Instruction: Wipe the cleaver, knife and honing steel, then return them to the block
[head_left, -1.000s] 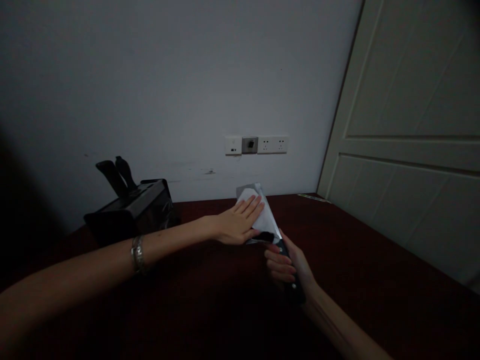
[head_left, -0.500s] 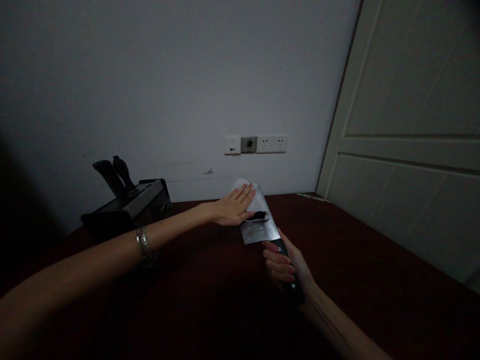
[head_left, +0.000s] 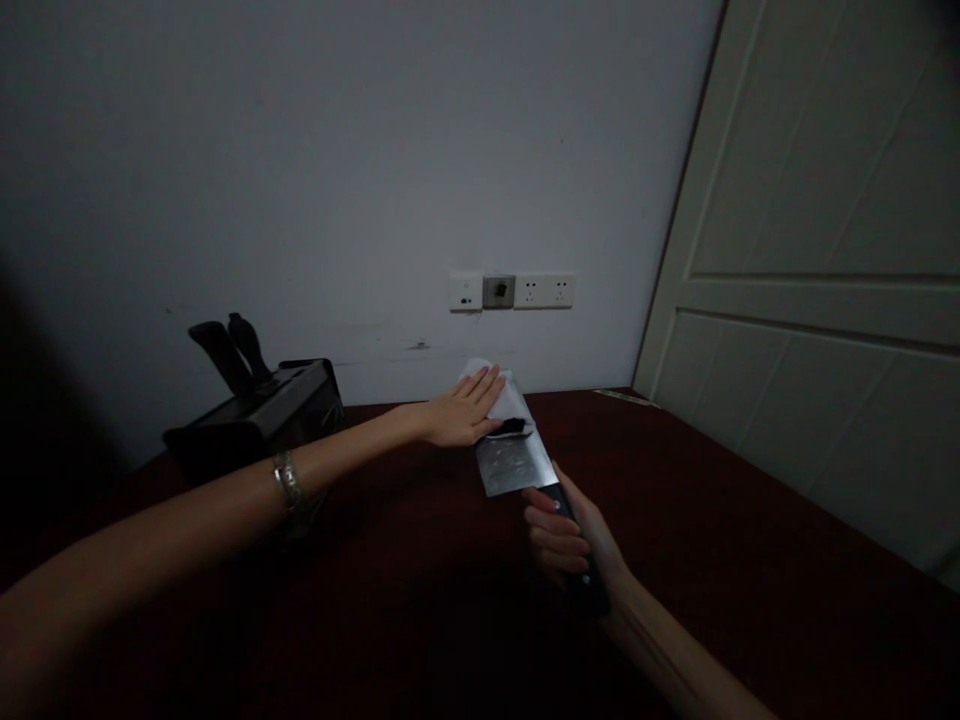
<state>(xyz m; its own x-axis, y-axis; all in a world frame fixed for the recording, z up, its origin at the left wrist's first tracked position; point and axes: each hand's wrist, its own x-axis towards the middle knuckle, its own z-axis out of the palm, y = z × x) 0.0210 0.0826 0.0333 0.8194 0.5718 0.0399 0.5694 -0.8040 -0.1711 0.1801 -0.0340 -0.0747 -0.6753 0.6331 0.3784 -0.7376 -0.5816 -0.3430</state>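
Note:
A cleaver (head_left: 516,466) with a wide steel blade and a black riveted handle is tilted up and away from me, over the dark red table. My right hand (head_left: 556,538) is closed around its handle. Flat on the upper part of the blade lies a white cloth or paper (head_left: 513,402) with a black patch at its lower edge; its exact kind is unclear. My left hand (head_left: 459,412) presses on this white piece with fingers stretched out. The white piece covers much of the blade. A metal bracelet (head_left: 288,480) circles my left wrist.
A dark knife block (head_left: 262,410) with two black handles sticking up stands at the left, behind my left forearm. The table (head_left: 690,500) meets a pale wall with sockets (head_left: 544,291). A white panelled door (head_left: 810,400) rises at the right.
My left hand and the white piece have slid slightly left on the blade. The cleaver's blade has shifted a little left too. My right hand keeps its hold on the handle.

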